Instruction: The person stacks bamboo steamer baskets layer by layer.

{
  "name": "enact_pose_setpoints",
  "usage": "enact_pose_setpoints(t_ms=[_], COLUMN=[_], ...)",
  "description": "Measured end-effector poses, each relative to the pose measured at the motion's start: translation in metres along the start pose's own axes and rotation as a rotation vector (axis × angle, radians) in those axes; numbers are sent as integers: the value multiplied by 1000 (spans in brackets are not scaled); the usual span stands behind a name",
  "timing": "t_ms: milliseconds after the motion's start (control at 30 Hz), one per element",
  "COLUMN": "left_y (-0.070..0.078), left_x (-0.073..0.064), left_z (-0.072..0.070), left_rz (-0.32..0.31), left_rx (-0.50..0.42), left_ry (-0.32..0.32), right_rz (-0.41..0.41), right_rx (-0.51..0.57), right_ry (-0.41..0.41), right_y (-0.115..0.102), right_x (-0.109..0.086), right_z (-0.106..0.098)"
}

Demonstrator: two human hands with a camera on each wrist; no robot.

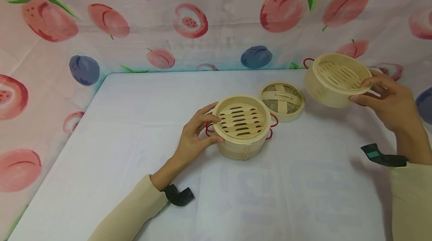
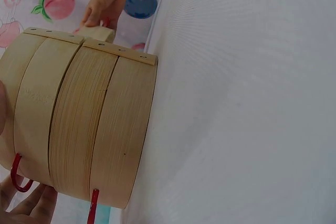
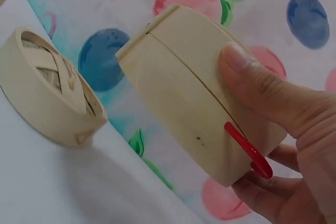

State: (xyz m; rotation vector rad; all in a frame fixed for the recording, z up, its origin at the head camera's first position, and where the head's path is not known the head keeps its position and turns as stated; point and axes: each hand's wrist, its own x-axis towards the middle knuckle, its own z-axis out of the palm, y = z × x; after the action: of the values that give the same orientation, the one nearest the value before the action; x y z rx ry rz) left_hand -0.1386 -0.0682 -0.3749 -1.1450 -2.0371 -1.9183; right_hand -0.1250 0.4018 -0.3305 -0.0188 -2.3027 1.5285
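Two stacked bamboo steamer baskets (image 1: 245, 147) with red side handles stand mid-table, slats showing on top. My left hand (image 1: 199, 128) grips the stack's left side, thumb in front and fingers at the upper rim. In the left wrist view the stack's banded wall (image 2: 79, 114) fills the left part. Raised above the table at the right, another bamboo steamer basket (image 1: 324, 91) tilts slightly in my right hand (image 1: 391, 100). The right wrist view shows the thumb (image 3: 236, 59) pressed on its wall beside a red handle (image 3: 249, 150), with the other fingers beneath.
A round bamboo steamer lid (image 1: 282, 117) with a woven top and a strap handle lies on the white table (image 1: 162, 98), behind and right of the stack. A fruit-print cloth (image 1: 222, 19) hangs along the table's back and left edges.
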Motion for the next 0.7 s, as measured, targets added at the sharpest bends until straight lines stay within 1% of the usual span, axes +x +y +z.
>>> enact_pose_setpoints(t_ms=[67, 133, 200, 233, 267, 333, 433, 500, 667, 700], left_y=[0, 0, 0, 0, 0, 0, 0, 0, 0, 0], left_x=[0, 0, 0, 0, 0, 0, 0, 0, 0, 0], left_z=[0, 0, 0, 0, 0, 0, 0, 0, 0, 0], left_rz=[-1, -3, -4, -4, -4, -4, -4, -6, -7, -7], left_rx=[1, 1, 0, -1, -2, -5, -10, -9, -3, -2], left_ry=[0, -1, -1, -2, -3, -3, -4, -4, -2, -2], right_rz=[-65, -111, -132, -143, -151, -136, -139, -135, -165, -173], right_rx=[102, 199, 300, 325, 340, 324, 309, 319, 449, 453], right_ry=[-9, -25, -38, -41, -41, -32, -30, -28, -51, -56], right_y=[-4, -7, -11, -14, -16, -20, -26, -30, -39, -41], right_x=[0, 0, 0, 0, 0, 0, 0, 0, -2, -2], right_z=[4, 7, 11, 13, 15, 19, 24, 27, 34, 36])
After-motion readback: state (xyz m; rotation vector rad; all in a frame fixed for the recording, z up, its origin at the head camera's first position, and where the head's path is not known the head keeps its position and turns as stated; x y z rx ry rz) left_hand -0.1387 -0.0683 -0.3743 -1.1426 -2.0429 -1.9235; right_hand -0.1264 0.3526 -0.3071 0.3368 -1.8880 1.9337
